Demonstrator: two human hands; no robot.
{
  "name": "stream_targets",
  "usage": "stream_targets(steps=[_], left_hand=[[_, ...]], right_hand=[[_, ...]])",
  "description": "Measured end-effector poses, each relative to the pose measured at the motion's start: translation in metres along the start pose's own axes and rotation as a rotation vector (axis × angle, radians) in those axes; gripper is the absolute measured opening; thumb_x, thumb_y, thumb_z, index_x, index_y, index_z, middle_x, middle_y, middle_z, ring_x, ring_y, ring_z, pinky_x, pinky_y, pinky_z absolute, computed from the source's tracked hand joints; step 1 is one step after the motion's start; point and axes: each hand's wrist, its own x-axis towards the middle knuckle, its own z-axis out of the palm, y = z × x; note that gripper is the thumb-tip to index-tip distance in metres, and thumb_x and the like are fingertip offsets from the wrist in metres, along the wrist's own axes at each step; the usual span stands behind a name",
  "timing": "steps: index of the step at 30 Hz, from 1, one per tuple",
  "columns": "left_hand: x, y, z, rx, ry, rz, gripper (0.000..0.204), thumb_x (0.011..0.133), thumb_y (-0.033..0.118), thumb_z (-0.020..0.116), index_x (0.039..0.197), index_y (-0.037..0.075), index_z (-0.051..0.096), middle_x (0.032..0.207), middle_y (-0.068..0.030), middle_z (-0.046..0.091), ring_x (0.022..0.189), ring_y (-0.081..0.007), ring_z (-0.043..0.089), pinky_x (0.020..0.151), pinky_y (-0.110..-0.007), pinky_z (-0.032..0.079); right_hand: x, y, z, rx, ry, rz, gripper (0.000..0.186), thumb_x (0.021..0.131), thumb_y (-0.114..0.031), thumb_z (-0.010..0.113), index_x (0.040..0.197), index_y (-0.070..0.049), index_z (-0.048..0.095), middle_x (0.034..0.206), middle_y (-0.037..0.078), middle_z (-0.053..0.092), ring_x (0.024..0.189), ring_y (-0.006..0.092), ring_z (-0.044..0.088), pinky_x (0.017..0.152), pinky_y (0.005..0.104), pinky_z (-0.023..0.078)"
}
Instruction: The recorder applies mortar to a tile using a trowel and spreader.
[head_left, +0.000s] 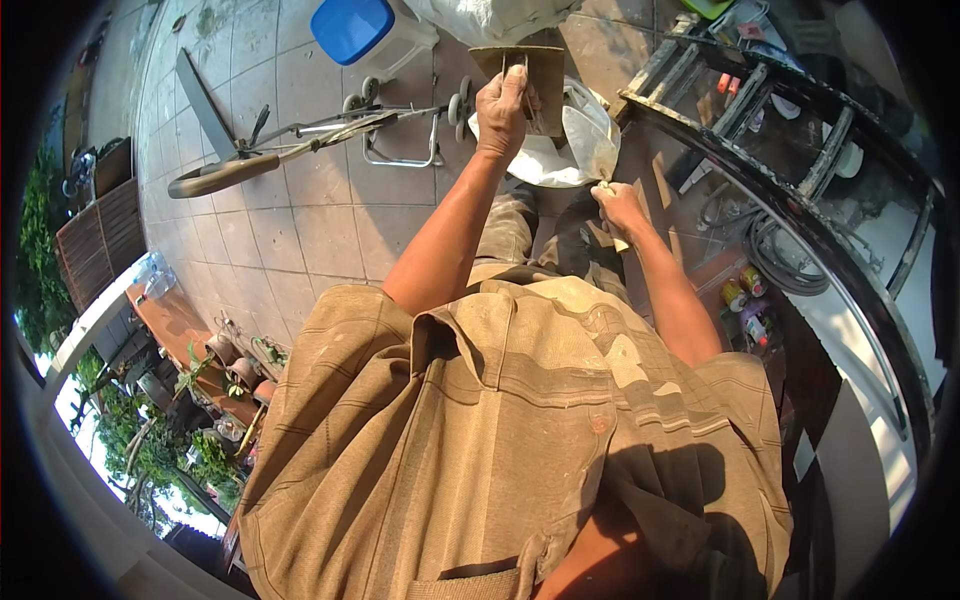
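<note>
My left hand (503,108) is stretched out in front of me, and its fingers are closed around the upper edge of a flat brown board (535,85), which looks like a hand board for plaster. The thumb and fingers press on the board from both sides, so the grip is firm and pressed together. The board is a little tilted and it is above a white bag (560,150) that lies open on the floor.

My right hand (617,205) is lower and nearer to my body. It is closed around the handle of a trowel (590,140); the pale blade points up and toward the board, and its tip is just beside the lower corner of the board. I cannot tell if the blade touches the board.

On the tiled floor (300,220), to the left of the board, a small folding trolley (350,135) with wheels lies on its side. Behind it stands a white bucket with a blue lid (355,28). To my right there is a dark metal frame (780,190) with a ladder across it, and coiled cables (775,255) lie under it. Some small cans (745,290) stand near the cables. My beige shirt (500,430) fills the lower part of the view.
</note>
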Motion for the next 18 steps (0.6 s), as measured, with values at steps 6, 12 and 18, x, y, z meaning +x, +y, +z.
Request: stream_targets(steps=[6, 12, 18], left_hand=[[-0.045, -0.026, -0.012, -0.459, -0.039, -0.259, 0.023, 0.096, 0.030, 0.055, 0.090, 0.009, 0.060, 0.088, -0.0027, 0.061, 0.087, -0.0144, 0.055, 0.082, -0.031, 0.043], [-0.107, -0.016, -0.004, -0.557, -0.286, -0.581, 0.021, 0.093, 0.027, 0.062, 0.096, 0.007, 0.063, 0.100, -0.0031, 0.064, 0.104, -0.0167, 0.054, 0.102, -0.035, 0.036], [-0.125, -0.010, -0.001, -0.470, -0.441, -0.700, 0.025, 0.093, 0.025, 0.062, 0.101, 0.001, 0.063, 0.103, -0.0069, 0.065, 0.096, -0.0171, 0.061, 0.091, -0.031, 0.048]], right_hand=[[-0.054, -0.052, 0.028, 1.279, 0.106, -0.172, 0.032, 0.085, -0.025, 0.073, 0.100, -0.005, 0.052, 0.090, 0.008, 0.061, 0.077, 0.0216, 0.067, 0.057, 0.0314, 0.055], [-0.058, -0.056, 0.035, 1.624, 0.155, -0.042, 0.018, 0.089, -0.018, 0.067, 0.103, -0.009, 0.059, 0.091, 0.002, 0.063, 0.082, 0.0182, 0.064, 0.072, 0.0354, 0.056], [-0.073, -0.042, 0.040, 1.873, -0.138, -0.213, 0.016, 0.093, -0.018, 0.059, 0.101, -0.005, 0.062, 0.090, 0.006, 0.065, 0.086, 0.0202, 0.064, 0.077, 0.0340, 0.054]])
